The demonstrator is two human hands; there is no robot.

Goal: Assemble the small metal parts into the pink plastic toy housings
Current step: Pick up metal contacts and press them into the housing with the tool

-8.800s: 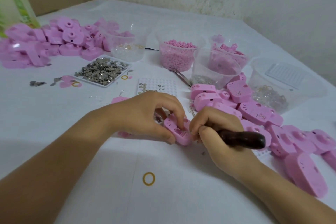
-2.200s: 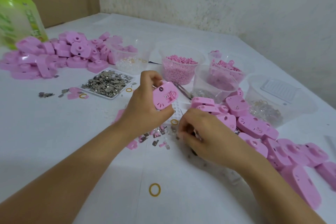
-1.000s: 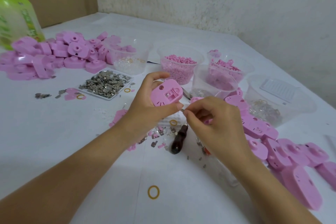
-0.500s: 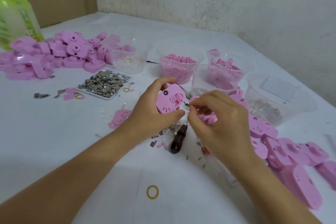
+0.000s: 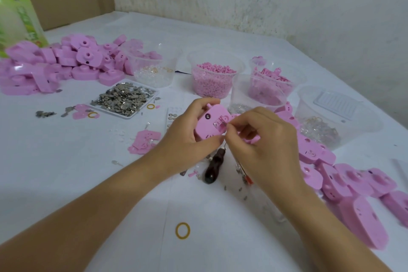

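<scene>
The left hand (image 5: 187,140) grips the pink housing (image 5: 208,125) up above the desk (image 5: 66,172). The right hand (image 5: 265,139) pinches a tiny metal part (image 5: 224,125) at its slot. Best to hold it steady and push the part in straight.

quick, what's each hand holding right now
Left hand: grips the pink housing, held up off the table.
Right hand: pinches a small metal part at the housing.
</scene>
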